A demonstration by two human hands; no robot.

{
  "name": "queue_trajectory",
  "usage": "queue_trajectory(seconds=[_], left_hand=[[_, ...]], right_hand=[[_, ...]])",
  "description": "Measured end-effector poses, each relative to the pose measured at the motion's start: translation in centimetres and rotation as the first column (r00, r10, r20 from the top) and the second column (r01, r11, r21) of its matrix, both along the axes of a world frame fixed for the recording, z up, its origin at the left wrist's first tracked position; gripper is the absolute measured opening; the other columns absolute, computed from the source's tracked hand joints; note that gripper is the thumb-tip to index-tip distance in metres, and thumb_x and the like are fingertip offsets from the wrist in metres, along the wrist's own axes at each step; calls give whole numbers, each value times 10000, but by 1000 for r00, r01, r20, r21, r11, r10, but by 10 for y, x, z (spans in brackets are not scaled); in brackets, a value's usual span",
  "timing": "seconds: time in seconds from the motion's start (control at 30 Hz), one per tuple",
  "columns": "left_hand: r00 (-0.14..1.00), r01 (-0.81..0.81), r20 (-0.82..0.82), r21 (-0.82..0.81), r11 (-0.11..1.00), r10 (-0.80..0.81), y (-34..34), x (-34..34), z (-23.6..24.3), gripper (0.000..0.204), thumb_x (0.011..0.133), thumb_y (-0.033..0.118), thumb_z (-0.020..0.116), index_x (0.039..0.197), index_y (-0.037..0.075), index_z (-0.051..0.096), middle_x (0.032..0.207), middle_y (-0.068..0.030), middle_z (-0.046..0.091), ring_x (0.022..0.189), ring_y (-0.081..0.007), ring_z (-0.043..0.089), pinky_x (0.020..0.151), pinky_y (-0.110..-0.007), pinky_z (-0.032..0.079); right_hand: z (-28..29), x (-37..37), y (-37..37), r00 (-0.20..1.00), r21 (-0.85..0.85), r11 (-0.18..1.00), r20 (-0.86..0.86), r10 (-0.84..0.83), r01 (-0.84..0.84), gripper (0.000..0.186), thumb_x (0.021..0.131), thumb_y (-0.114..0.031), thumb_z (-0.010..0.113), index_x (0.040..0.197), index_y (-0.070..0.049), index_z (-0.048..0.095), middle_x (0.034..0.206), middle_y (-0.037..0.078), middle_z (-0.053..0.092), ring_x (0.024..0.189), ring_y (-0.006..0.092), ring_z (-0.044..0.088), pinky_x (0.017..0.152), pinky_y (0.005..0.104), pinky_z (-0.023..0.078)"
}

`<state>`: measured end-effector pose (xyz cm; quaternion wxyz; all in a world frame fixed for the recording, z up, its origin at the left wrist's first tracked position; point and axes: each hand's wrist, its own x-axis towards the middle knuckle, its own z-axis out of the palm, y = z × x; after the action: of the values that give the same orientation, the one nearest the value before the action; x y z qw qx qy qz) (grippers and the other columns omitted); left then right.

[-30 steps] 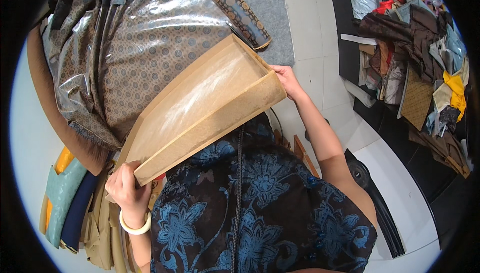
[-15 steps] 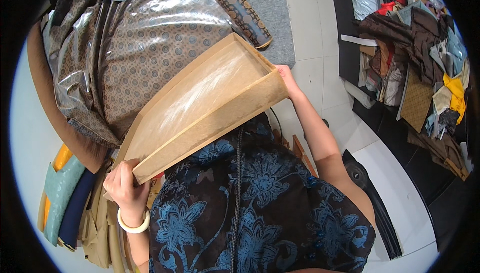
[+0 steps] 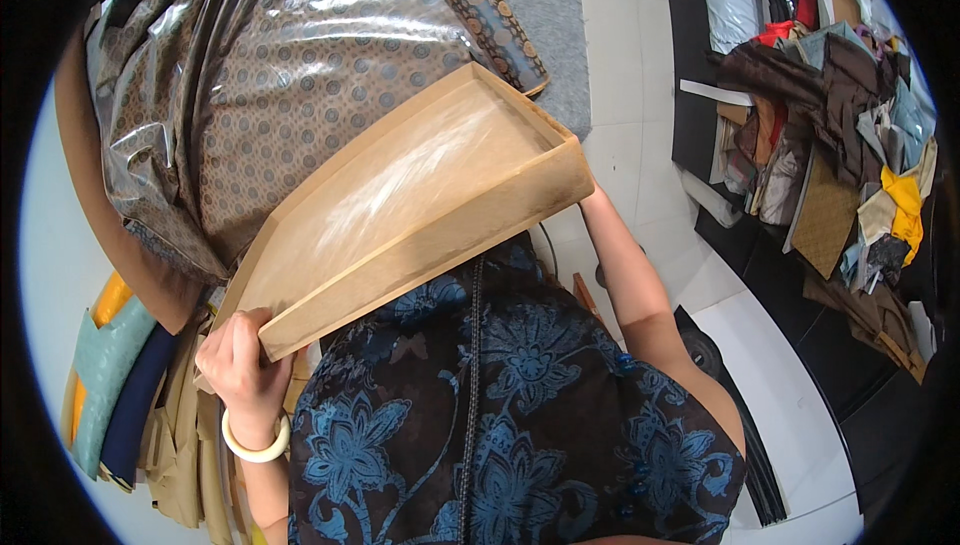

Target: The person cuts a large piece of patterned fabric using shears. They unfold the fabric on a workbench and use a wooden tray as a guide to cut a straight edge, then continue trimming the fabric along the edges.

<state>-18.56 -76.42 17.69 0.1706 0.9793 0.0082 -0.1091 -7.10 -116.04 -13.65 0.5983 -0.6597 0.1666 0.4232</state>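
A shallow, light-brown rectangular box [image 3: 380,180] with low side walls is held tilted in front of my body. Its inner face shows pale, whitish streaks and seems to hold nothing. My left hand [image 3: 240,350] wraps its fingers and thumb round the near left corner; a cream bangle [image 3: 256,442] circles that wrist. At the box's right end is my right hand [image 3: 591,195], supporting it from behind. The fingers there are hidden by the box, and only a bit of the hand and the forearm show.
Plastic-covered patterned fabric [image 3: 300,105] spreads beyond the box, beside a patterned fabric roll [image 3: 485,15]. Rolled fabrics [image 3: 110,365] stand at the left. A black surface on the right carries heaped fabric pieces [image 3: 800,115]. Pale floor tiles [image 3: 612,75] lie between.
The box has shifted slightly right at its far end and turned a little. My right hand has slipped further behind it. My left hand keeps its grip, slightly higher and further left.
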Motion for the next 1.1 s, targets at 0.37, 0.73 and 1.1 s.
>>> queue_trajectory(seconds=[0.37, 0.73, 1.1], left_hand=[[1000, -2, 4, -11, 1000, 2, 1, -1, -1, 309, 595, 43, 760, 836, 21, 569, 712, -120, 565, 617, -310, 581, 555, -377, 428], [1000, -13, 5, -22, 1000, 14, 2, 0, -2, 291, 605, 38, 757, 821, 15, 564, 698, -120, 562, 600, -302, 578, 546, -371, 425], [1000, -10, -5, -16, 1000, 10, 2, 0, -2, 292, 595, 38, 752, 818, 13, 566, 695, -118, 556, 602, -299, 580, 546, -369, 426]], right_hand=[[-13, -1, 1, 999, 73, 996, -5, -48, 48, 286, 909, -204, 764, 1148, -50, 731, 754, -118, 572, 585, -16, 408, 503, 172, 280], [-7, 0, 4, 998, 39, 998, -38, -45, 47, 270, 908, -204, 764, 1146, -79, 741, 713, -122, 551, 566, -13, 403, 494, 177, 282], [-13, -3, 5, 999, 23, 999, 13, -40, 40, 297, 909, -198, 766, 1166, -53, 731, 829, -114, 612, 648, -16, 438, 538, 164, 306]])
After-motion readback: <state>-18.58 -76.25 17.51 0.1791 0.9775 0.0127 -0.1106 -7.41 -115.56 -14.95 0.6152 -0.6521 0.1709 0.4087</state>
